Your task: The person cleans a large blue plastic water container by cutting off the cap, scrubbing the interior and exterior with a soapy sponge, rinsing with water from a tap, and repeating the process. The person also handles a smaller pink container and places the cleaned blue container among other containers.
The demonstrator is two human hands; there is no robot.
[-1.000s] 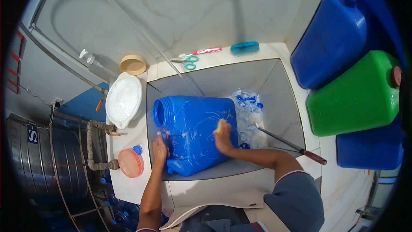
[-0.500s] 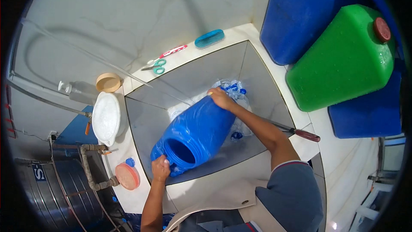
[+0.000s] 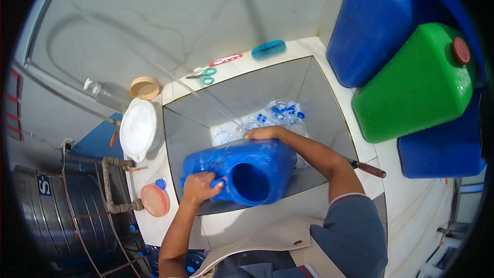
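Observation:
A wet blue plastic jerrycan (image 3: 213, 157) lies tilted on its side over the sink (image 3: 226, 98), its wide uncapped threaded mouth facing me. My left hand (image 3: 200, 188) is closed around the handle area beside the mouth, with the thumb sticking out. At the far edge of the body, my right hand (image 3: 262, 133) grips the can from above, its fingers partly hidden. Behind the can, clear plastic bottles or cups with blue caps (image 3: 283, 113) lie in the sink. A thin clear hose (image 3: 198, 95) runs down into the basin.
Green scissors (image 3: 207, 77), a red-and-white brush (image 3: 226, 60) and a teal brush (image 3: 268, 50) lie on the back ledge. A white basin (image 3: 138, 128) and pink lid (image 3: 154, 201) sit left. At right stand a green jerrycan (image 3: 406, 92), blue ones and a brown-handled tool (image 3: 371, 170).
The blue jerrycan has rolled and swung, so its mouth has moved right and now faces me more. Both hands have shifted with it, and the camera view has moved slightly.

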